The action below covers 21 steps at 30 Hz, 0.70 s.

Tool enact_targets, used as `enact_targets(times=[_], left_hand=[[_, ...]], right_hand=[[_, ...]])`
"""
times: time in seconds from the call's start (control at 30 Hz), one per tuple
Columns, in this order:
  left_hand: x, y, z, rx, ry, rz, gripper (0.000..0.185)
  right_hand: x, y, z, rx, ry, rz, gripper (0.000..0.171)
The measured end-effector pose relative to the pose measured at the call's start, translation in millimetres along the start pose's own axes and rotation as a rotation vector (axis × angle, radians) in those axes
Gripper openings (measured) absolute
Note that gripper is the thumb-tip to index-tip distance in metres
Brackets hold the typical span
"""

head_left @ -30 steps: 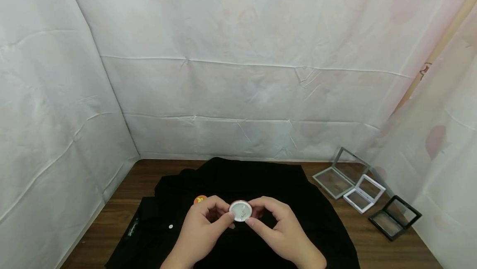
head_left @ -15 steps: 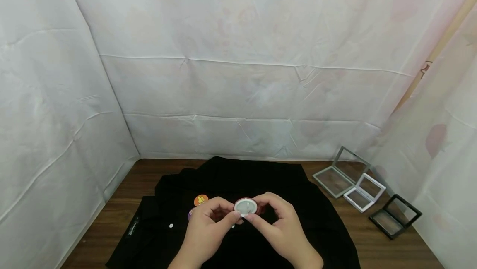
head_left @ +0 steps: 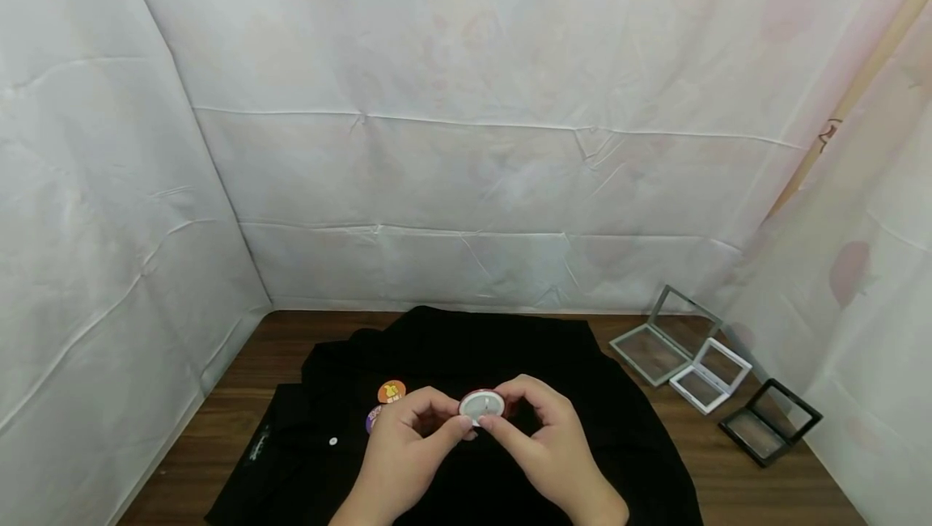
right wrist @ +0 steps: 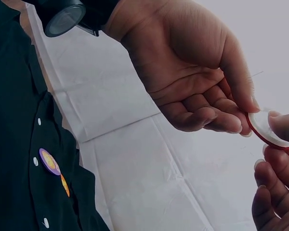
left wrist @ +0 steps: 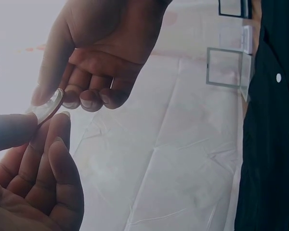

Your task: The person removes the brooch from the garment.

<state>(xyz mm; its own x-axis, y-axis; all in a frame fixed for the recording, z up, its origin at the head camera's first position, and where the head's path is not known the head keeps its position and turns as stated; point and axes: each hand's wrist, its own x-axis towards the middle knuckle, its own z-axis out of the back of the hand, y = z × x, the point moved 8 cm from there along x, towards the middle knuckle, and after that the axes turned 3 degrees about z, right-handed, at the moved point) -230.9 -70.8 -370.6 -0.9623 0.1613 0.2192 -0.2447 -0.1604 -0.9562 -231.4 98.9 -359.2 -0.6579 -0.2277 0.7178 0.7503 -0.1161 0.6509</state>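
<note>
Badge, round and red-edged, is held in the air above the near half of the black shirt, its white back turned toward the person. The left hand pinches one side and the right hand the other, thumbs on the back, fingers curled against the front. It is probably light and stiff — smooth enough to slip under an uneven squeeze — so the rim looks the safest hold; what may be a pin on the back is best kept off the skin. On the shirt's left part shows a white button, then a purple badge, partly hidden by the left hand, and just beyond it an orange badge. On the counter, right of the shirt, stand a black hinged frame, a white hinged frame and, farthest, a grey hinged frame — all unfolded, none in the way. Beyond the shirt hangs white cloth.
</note>
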Motion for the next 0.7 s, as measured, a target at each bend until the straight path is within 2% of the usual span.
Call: enact_targets(times=[0.13, 0.43, 0.7], left_hand=[[-0.7, -0.3, -1.2, -0.003, 0.008, -0.005, 0.008], [-1.6, -2.1, -2.7, -0.004, 0.012, -0.033, 0.007], [-1.7, -3.6, -4.3, -0.011, 0.014, -0.066, 0.008]], right_hand=[[-0.4, 0.3, 0.0, 0.029, -0.004, -0.003, 0.024], [-1.9, -3.7, -0.1, 0.092, -0.007, -0.070, 0.022], [-1.3, -0.4, -1.4, 0.137, 0.000, -0.052, 0.023]])
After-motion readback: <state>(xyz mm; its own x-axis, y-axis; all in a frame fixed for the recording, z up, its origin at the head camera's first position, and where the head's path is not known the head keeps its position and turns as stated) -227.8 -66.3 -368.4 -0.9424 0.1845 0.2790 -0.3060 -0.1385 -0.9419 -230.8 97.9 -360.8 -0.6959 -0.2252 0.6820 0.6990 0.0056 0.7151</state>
